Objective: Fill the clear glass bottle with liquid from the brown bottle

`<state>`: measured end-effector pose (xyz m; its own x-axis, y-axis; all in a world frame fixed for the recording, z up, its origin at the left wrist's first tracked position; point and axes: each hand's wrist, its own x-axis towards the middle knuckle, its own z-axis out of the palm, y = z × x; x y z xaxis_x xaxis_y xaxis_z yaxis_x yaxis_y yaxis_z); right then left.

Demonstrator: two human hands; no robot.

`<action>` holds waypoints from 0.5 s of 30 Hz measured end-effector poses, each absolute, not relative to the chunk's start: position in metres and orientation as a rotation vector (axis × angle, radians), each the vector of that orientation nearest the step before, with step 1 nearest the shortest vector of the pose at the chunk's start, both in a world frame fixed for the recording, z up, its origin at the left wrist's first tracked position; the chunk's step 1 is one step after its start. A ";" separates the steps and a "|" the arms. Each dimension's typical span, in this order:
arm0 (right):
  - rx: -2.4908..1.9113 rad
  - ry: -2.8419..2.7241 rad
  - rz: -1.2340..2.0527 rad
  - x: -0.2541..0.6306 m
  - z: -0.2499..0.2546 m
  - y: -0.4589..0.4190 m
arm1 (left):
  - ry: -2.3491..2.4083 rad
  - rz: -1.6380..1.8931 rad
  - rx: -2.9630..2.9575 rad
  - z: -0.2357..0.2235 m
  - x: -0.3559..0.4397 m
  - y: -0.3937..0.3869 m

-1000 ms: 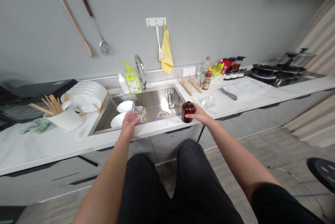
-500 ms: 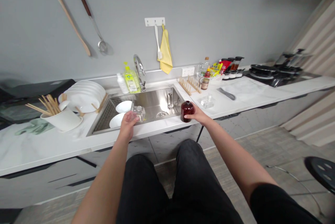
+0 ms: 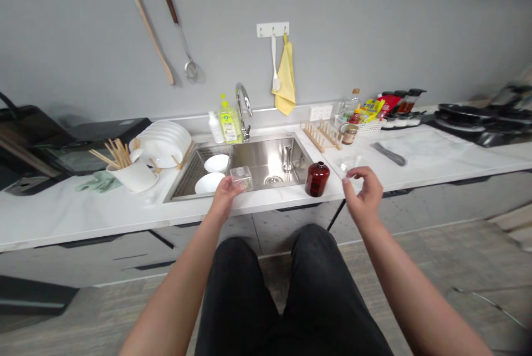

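Note:
In the head view, my left hand [image 3: 226,192] grips a small clear square container [image 3: 242,177] over the sink's front edge. Its see-through walls make any contents hard to tell. To the right of the sink a dark red-brown round bottle [image 3: 317,180] with a narrow neck stands upright on the counter, touched by neither hand. My right hand [image 3: 366,194] is raised to the right of that bottle, thumb and fingers curved but apart, with nothing visible between them. Just beyond it lies a clear, glass-like object [image 3: 348,163], partly blurred.
Two white bowls [image 3: 209,183] sit at the left of the steel sink [image 3: 266,156], below the faucet [image 3: 245,112]. Stacked plates [image 3: 164,142] and a chopstick holder [image 3: 135,176] stand left. A wooden rack [image 3: 322,137], jar [image 3: 349,135] and grey utensil [image 3: 388,153] are right.
My right hand has let go of the red-brown bottle and moved right, fingers apart. My left hand still holds the clear container, now turned. The whole view has shifted.

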<state>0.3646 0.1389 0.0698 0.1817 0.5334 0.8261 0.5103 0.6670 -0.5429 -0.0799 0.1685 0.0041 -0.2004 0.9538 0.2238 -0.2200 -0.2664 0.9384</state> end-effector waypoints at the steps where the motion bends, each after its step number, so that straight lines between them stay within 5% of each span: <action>1: -0.867 -1.575 0.091 0.344 0.071 0.128 | 1.015 1.605 1.117 0.006 -0.075 0.159; 4: -0.787 -1.939 0.571 0.270 0.063 0.115 | 0.990 1.535 1.130 0.010 -0.061 0.128; 9: -0.700 -1.738 1.285 0.174 0.034 0.136 | 0.903 1.432 1.173 0.005 -0.042 0.090; 15: -0.650 -1.643 1.413 0.147 0.012 0.164 | 1.077 1.512 1.372 -0.005 -0.089 0.084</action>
